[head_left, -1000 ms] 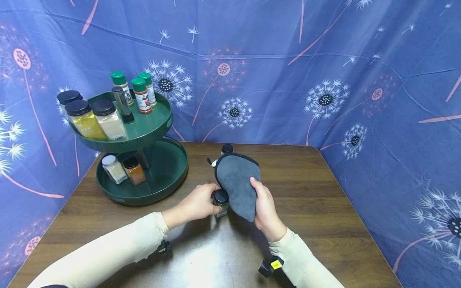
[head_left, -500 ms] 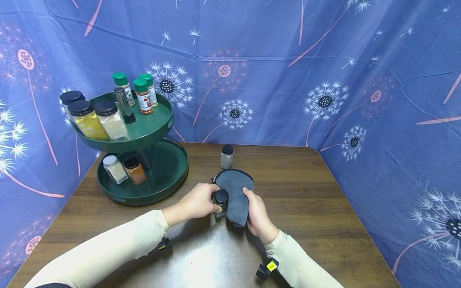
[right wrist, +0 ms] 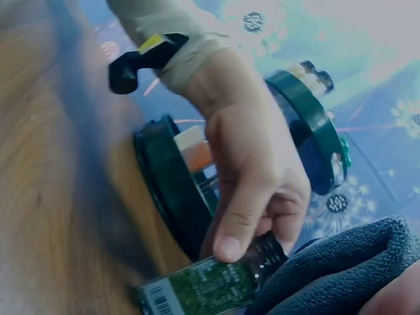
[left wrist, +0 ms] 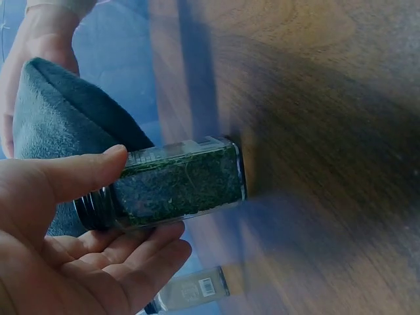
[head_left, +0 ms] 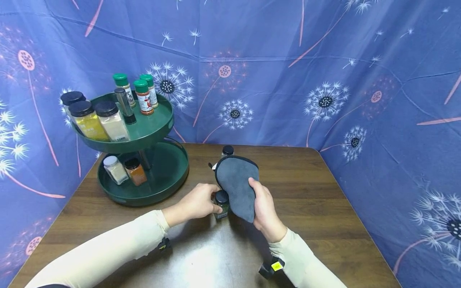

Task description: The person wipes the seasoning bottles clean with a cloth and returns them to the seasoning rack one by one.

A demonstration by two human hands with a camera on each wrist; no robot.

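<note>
My left hand (head_left: 198, 202) grips a small black-lidded jar (head_left: 221, 205) that stands upright on the table. Green dried herb flakes fill this clear jar (left wrist: 184, 180), and its label carries a barcode. Thumb and fingers hold it near the lid. Just to the right, my right hand (head_left: 265, 206) holds a folded grey plush cloth (head_left: 237, 186) with black edging and a small loop. The cloth is against the jar's right side by the lid; in the right wrist view the cloth (right wrist: 335, 269) bunches beside the lid. Its far end partly hides another black-lidded jar (head_left: 227, 150).
At the left stands a two-tier green turntable rack (head_left: 144, 196). Several spice jars fill its upper tier, including a yellow one (head_left: 90, 126) and green-capped bottles (head_left: 144, 98). Two jars, one with orange contents (head_left: 135, 173), sit below. A patterned blue curtain (head_left: 270, 80) borders the wooden table (head_left: 306, 200).
The right hand and cloth went down toward me, uncovering the far jar, then back up and slightly right, covering most of it again. The left hand and its jar stayed in place.
</note>
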